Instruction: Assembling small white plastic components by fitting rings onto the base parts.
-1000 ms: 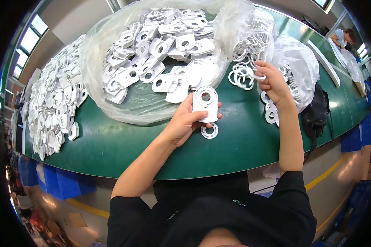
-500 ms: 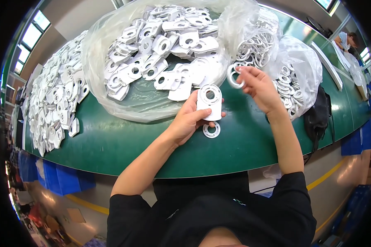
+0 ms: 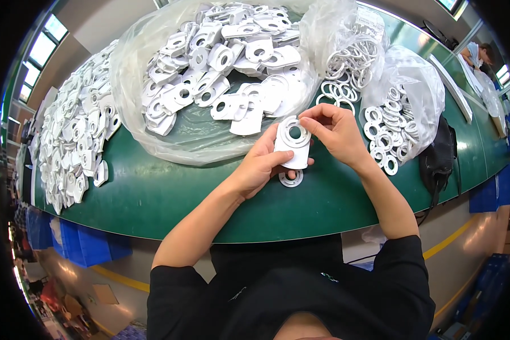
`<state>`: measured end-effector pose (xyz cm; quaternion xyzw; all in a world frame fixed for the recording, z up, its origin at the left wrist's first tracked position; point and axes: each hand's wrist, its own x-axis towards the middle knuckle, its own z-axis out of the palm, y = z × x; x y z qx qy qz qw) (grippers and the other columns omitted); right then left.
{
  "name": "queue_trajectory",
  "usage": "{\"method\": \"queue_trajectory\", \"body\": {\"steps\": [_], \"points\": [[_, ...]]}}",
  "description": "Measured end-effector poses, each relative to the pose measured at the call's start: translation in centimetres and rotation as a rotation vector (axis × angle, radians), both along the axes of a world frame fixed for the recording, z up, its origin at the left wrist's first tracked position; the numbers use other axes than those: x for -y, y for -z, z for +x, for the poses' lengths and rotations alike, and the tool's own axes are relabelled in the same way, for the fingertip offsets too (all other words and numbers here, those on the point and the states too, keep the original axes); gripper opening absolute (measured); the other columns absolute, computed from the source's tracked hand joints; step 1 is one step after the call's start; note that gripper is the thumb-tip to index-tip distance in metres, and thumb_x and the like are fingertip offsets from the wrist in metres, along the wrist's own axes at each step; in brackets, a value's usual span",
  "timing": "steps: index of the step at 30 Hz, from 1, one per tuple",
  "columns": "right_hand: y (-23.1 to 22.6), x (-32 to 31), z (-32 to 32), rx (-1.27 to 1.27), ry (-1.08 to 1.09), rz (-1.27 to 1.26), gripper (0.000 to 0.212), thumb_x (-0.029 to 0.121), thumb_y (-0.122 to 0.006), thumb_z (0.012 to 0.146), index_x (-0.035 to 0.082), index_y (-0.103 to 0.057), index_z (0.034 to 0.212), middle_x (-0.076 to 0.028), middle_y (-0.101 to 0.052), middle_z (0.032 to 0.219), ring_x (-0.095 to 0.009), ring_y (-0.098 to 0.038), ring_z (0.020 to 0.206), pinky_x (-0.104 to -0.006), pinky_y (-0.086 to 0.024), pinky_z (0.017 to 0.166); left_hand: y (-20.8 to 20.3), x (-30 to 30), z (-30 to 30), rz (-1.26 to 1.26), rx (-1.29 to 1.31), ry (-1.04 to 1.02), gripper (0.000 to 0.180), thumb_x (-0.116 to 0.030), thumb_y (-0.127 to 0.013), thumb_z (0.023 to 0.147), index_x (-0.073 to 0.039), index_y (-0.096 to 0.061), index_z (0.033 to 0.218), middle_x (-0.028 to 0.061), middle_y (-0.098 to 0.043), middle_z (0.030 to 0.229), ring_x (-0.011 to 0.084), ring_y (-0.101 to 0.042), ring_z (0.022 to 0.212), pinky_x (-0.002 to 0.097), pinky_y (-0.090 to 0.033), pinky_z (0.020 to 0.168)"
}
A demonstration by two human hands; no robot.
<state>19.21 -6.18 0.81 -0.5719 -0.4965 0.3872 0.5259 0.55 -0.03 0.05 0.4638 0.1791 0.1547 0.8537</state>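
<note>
My left hand (image 3: 264, 164) grips a white plastic plate (image 3: 293, 158), rounded at the top with a round hole, its thumb pressed on the front face. Over that hole lies a white ring (image 3: 292, 143), and my right hand (image 3: 338, 134) pinches its upper right edge between thumb and fingers. Part of the ring and the right fingertips overlap, so how the ring sits on the plate is hard to make out. Just below the plate, a flat white slotted ring (image 3: 290, 179) rests on the table, partly covered by the left fingers and the plate.
A large clear bag (image 3: 173, 152) of similar white plates lies open ahead. Another heap of plates (image 3: 76, 141) covers the left. Loose thin rings (image 3: 345, 67) and thicker rings (image 3: 390, 122) spill from bags at right, beside a black bag (image 3: 438, 156). A person (image 3: 477, 55) sits far right.
My right hand has moved left and down from the ring pile, bringing a ring onto the plate. My left hand still holds the plate, slightly shifted right. More thick rings now show at right.
</note>
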Motion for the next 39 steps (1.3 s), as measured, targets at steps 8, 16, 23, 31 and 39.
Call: {"method": "queue_trajectory", "body": {"steps": [8,16,23,31,39], "points": [[-0.1,0.2,-0.4,0.024,-0.045,-0.013,0.014,0.008,-0.066,0.087,-0.002,-0.065,0.096,-0.003,-0.065,0.083,-0.005,-0.059,0.074,-0.0185,-0.048,0.065,0.8,-0.2,-0.2,0.112,-0.028,-0.02,0.045,-0.01,-0.044,0.094,-0.006,-0.03,0.137,0.0128,-0.057,0.12,0.0216,-0.067,0.092,0.0205,-0.048,0.053],[0.1,0.1,-0.2,0.098,-0.113,0.024,0.016,0.011,-0.062,0.09,-0.001,-0.064,0.1,0.0,-0.063,0.079,-0.003,-0.056,0.073,-0.0189,-0.046,0.064,0.1,1.1,0.3,0.327,-0.11,-0.102,0.033,-0.01,-0.05,0.092,-0.002,-0.04,0.122,0.0093,-0.059,0.101,0.0158,-0.064,0.077,0.0282,-0.052,0.065],[-0.9,0.6,-0.4,0.125,-0.198,-0.002,0.012,0.01,-0.061,0.089,-0.001,-0.062,0.092,-0.002,-0.063,0.079,-0.005,-0.055,0.072,-0.0207,-0.044,0.065,0.4,0.5,-0.3,0.787,-0.233,-0.233,0.021,-0.022,-0.05,0.096,-0.001,-0.052,0.094,0.0125,-0.057,0.074,0.0206,-0.057,0.062,0.0363,-0.043,0.056],[0.1,0.4,-1.3,0.266,-0.099,0.097,0.013,0.012,-0.057,0.092,-0.001,-0.06,0.09,-0.002,-0.061,0.079,-0.009,-0.053,0.07,-0.0232,-0.044,0.065,0.8,0.2,-0.2,0.909,-0.314,-0.283,0.022,-0.018,-0.045,0.097,0.0,-0.054,0.089,0.011,-0.057,0.069,0.0151,-0.057,0.064,0.0315,-0.043,0.059],[0.4,0.3,-1.1,-0.086,-0.037,0.099,0.022,0.018,-0.053,0.097,-0.002,-0.062,0.101,0.001,-0.063,0.085,-0.004,-0.054,0.077,-0.0189,-0.043,0.069,0.5,1.9,0.7,0.38,0.052,-0.348,0.027,-0.021,-0.04,0.101,-0.004,-0.04,0.122,0.0073,-0.052,0.113,0.0116,-0.054,0.099,0.0268,-0.048,0.079]]}}
